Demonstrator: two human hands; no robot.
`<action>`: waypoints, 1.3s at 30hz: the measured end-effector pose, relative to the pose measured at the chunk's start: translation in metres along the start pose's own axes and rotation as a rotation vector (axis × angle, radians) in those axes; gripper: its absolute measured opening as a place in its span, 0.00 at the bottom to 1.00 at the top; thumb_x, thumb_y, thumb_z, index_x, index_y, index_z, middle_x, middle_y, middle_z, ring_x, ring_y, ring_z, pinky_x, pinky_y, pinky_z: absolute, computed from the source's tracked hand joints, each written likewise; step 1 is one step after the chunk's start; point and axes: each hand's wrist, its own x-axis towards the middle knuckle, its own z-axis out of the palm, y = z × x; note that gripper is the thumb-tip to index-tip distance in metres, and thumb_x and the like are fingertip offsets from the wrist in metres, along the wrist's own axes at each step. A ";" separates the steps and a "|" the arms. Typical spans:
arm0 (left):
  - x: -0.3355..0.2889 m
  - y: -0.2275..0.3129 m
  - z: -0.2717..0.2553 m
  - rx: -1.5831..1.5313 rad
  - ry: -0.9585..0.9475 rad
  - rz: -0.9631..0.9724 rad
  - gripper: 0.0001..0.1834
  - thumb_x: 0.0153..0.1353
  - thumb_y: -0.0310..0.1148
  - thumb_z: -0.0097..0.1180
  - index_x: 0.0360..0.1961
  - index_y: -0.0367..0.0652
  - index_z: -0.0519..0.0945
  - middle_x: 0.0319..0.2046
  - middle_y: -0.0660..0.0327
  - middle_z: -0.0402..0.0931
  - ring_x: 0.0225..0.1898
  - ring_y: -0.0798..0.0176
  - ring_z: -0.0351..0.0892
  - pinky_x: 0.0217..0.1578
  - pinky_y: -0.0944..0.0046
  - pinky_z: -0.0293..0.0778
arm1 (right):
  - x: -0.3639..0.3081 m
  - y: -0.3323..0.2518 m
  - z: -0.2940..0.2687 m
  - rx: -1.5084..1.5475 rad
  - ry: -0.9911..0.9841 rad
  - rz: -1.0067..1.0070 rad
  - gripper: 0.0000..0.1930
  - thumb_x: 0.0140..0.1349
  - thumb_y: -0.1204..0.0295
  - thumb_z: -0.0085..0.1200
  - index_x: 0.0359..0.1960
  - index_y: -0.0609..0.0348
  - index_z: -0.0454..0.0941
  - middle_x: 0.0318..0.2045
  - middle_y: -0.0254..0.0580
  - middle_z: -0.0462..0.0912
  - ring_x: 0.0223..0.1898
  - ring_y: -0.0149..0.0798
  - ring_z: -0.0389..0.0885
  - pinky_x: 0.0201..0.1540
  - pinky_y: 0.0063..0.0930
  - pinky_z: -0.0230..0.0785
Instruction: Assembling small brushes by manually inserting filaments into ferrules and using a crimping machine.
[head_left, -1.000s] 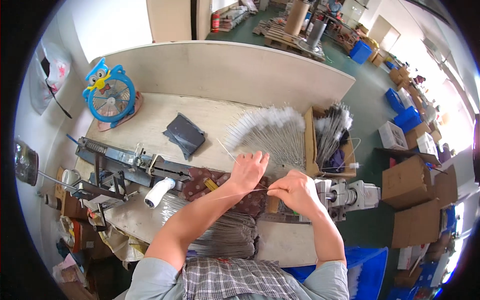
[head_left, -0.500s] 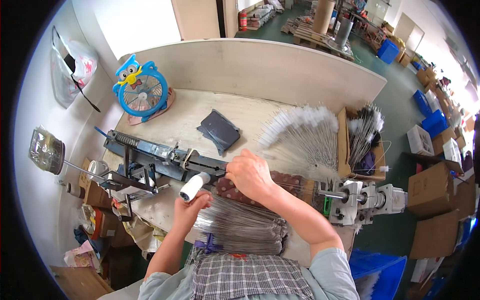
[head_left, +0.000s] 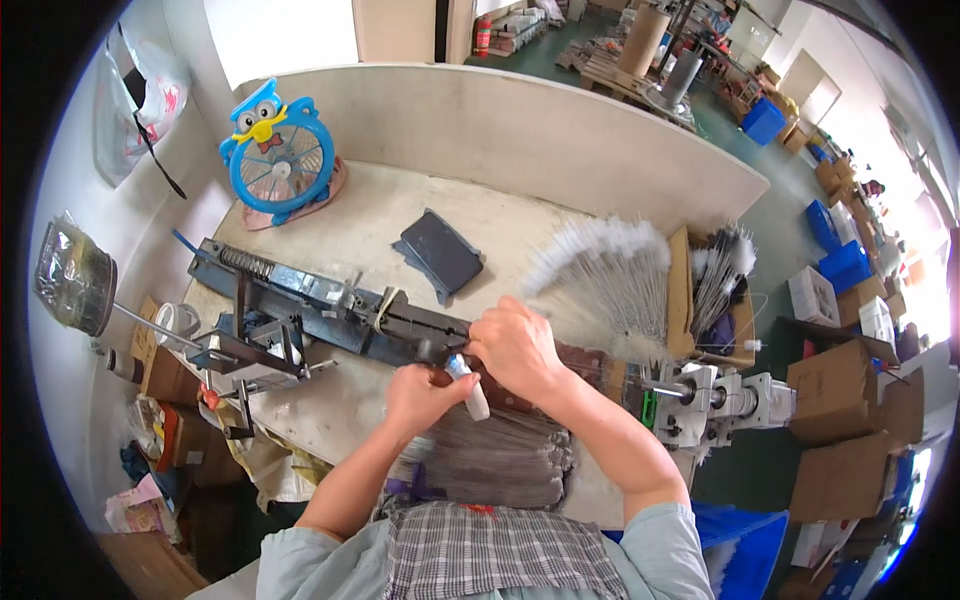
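My left hand (head_left: 422, 396) is closed around a small white tube-shaped piece (head_left: 477, 400), which slants down to the right from a bluish upper end. Just right of it, my right hand (head_left: 512, 350) has its fingers pinched together at the right end of a long dark metal rail fixture (head_left: 330, 315). Whatever those fingertips grip is hidden. Below both hands lies a thick bundle of thin metal wires (head_left: 500, 465), partly on a brown spotted cloth (head_left: 585, 372). A purple tie (head_left: 418, 483) is at the bundle's left end.
Behind the rail lies a dark flat pad (head_left: 440, 255); a blue fan (head_left: 280, 160) stands back left. White-tipped wire brushes (head_left: 610, 265) spread beside a cardboard box (head_left: 680, 290). A metal chuck machine (head_left: 720, 400) sits at the right edge. A low partition (head_left: 520, 125) bounds the back.
My left hand has moved right and slightly up, bringing the white piece beside my right hand and tipping it the other way. My right hand stays at the rail's end. The view has shifted slightly.
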 end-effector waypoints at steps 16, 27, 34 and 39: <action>0.005 -0.006 0.037 -0.318 0.024 0.041 0.07 0.51 0.26 0.58 0.24 0.38 0.71 0.21 0.60 0.74 0.20 0.67 0.74 0.23 0.66 0.71 | -0.071 0.022 0.038 0.238 0.296 0.029 0.08 0.52 0.75 0.56 0.35 0.57 0.78 0.26 0.40 0.76 0.32 0.40 0.78 0.33 0.34 0.72; -0.028 -0.111 -0.052 -1.140 0.366 -0.354 0.14 0.59 0.43 0.57 0.36 0.45 0.74 0.26 0.66 0.74 0.25 0.69 0.74 0.29 0.69 0.73 | -0.072 0.021 0.021 0.192 0.047 0.068 0.10 0.53 0.71 0.57 0.36 0.58 0.76 0.31 0.43 0.75 0.33 0.45 0.78 0.33 0.34 0.72; -0.038 -0.144 -0.086 -1.369 0.469 -0.390 0.10 0.57 0.43 0.58 0.31 0.48 0.78 0.23 0.72 0.74 0.26 0.72 0.73 0.29 0.68 0.72 | -0.065 0.009 0.014 0.223 -0.083 0.098 0.11 0.55 0.72 0.56 0.39 0.60 0.76 0.33 0.46 0.74 0.33 0.50 0.78 0.33 0.38 0.73; -0.030 -0.150 -0.076 -1.493 0.544 -0.401 0.08 0.57 0.39 0.57 0.29 0.47 0.78 0.21 0.72 0.73 0.23 0.73 0.72 0.27 0.69 0.70 | -0.072 0.010 0.005 0.277 -0.104 0.052 0.09 0.54 0.76 0.56 0.38 0.61 0.76 0.35 0.47 0.74 0.34 0.51 0.77 0.35 0.38 0.72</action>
